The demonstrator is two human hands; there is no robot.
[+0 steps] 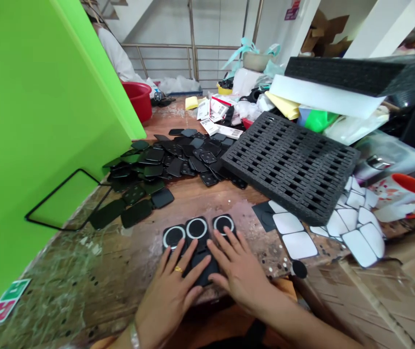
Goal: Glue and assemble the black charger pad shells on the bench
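Observation:
Three flat black pieces with white rings lie side by side near the front of the wooden table: a left piece [174,236], a middle piece [196,228] and a right piece [224,223]. They look like folding charger pads, though I cannot be sure. My left hand [169,295], with a gold ring on one finger, rests with fingers spread over the left and middle pieces. Fingers stretched out, my right hand [242,269] lies on the right piece and beside the middle one. Both hands cover the pieces' lower parts.
Behind is a heap of black plates [178,155]. A slotted black foam block [291,160] rests on the right, by white rounded sheets [298,242] and a mug [398,194]. A green partition [47,97] and black frame [53,194] stand left; a red tub [136,99] is farther back.

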